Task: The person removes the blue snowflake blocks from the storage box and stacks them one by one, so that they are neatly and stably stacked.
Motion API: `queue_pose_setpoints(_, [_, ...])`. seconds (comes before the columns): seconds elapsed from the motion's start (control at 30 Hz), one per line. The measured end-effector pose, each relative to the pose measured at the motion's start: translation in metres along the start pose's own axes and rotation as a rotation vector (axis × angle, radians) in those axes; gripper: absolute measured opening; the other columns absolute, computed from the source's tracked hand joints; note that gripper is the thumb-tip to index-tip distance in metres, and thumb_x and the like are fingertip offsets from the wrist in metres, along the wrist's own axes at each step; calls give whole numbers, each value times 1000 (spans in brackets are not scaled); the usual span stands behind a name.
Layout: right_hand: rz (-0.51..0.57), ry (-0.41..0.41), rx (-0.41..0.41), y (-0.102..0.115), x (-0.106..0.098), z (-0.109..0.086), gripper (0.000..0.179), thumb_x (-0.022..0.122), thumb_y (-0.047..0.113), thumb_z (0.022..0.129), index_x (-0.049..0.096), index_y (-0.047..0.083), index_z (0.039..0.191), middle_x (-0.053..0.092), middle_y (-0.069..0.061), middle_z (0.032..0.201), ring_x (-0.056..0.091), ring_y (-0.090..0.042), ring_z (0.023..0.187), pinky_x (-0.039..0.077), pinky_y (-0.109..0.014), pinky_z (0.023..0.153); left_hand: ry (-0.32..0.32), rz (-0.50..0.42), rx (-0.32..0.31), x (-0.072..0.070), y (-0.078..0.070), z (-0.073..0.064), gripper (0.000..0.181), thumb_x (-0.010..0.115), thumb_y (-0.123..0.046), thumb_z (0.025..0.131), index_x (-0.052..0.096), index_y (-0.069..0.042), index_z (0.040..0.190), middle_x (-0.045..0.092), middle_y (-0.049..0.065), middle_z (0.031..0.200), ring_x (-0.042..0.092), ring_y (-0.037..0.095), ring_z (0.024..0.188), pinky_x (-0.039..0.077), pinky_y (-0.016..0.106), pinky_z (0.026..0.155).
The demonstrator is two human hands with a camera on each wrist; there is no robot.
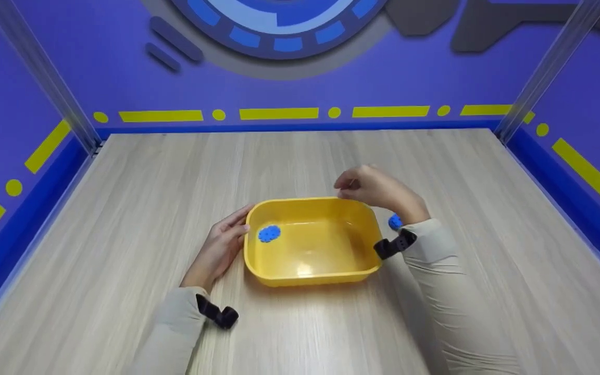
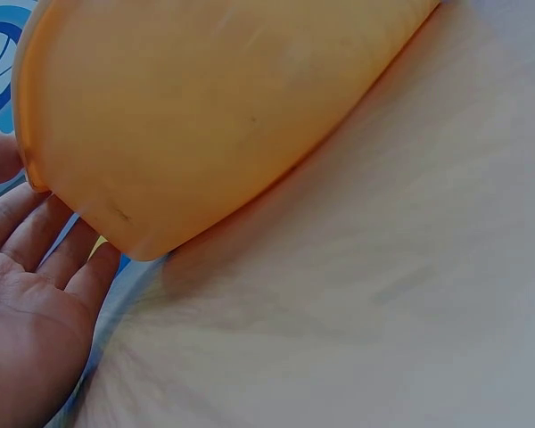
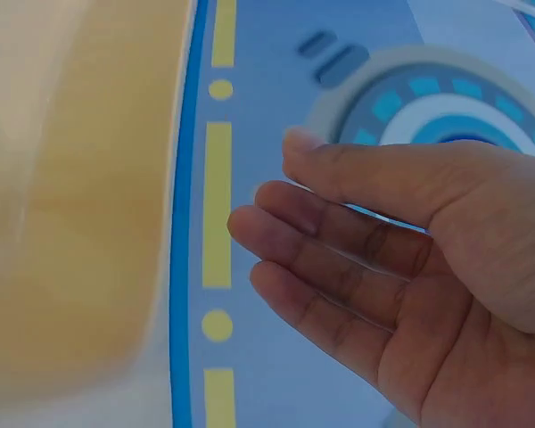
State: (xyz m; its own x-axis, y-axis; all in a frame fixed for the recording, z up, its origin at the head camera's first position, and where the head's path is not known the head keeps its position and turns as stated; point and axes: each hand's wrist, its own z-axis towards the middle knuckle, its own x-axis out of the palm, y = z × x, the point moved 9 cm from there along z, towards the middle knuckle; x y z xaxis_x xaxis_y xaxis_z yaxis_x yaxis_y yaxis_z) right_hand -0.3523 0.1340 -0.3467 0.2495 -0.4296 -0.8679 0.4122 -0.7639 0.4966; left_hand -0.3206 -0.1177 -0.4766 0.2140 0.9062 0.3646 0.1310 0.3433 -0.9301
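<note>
A yellow plastic basin (image 1: 310,278) stands on the table, tilted or flat I cannot tell. My left hand (image 1: 222,245) holds its left rim, thumb over the edge and fingers against the outer wall. The left wrist view shows those fingers under the rim of the basin (image 2: 205,116). Inside the basin, at the left, lies a small blue piece with a scalloped edge (image 1: 269,234). Above the far right rim is my right hand (image 1: 378,187), its fingers loosely bent. In the right wrist view nothing lies between the thumb and fingers of that hand (image 3: 383,259).
Another small blue piece (image 1: 395,222) lies right of the basin, partly hidden by the right wrist. The light wooden table (image 1: 175,172) is enclosed by blue panels (image 1: 289,94) at the back and both sides. Each wrist carries a black camera mount (image 1: 218,312).
</note>
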Motion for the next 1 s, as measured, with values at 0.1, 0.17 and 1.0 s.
queue_pose_setpoints(0.1, [-24, 32, -62, 15, 12, 10, 22, 64, 11, 91, 71, 4, 110, 72, -13, 105, 68, -25, 92, 58, -37, 84, -2, 4, -6, 0, 0, -1, 56, 49, 1, 92, 35, 1, 147, 34, 14, 154, 35, 23, 140, 39, 29, 110])
queue_pose_setpoints(0.17, [-31, 63, -89, 23, 22, 16, 22, 64, 11, 91, 71, 4, 111, 72, -12, 106, 68, -24, 93, 58, -36, 85, 0, 13, -10, 0, 0, -1, 56, 49, 1, 92, 35, 1, 147, 33, 15, 155, 35, 23, 141, 38, 30, 110])
queue_pose_setpoints(1.0, [-48, 420, -127, 70, 130, 60, 37, 65, 8, 90, 64, 9, 126, 66, -6, 124, 62, -21, 113, 49, -34, 100, 7, 4, 0, 1, -1, -1, 55, 49, -1, 94, 36, 0, 147, 35, 14, 153, 38, 23, 139, 42, 29, 108])
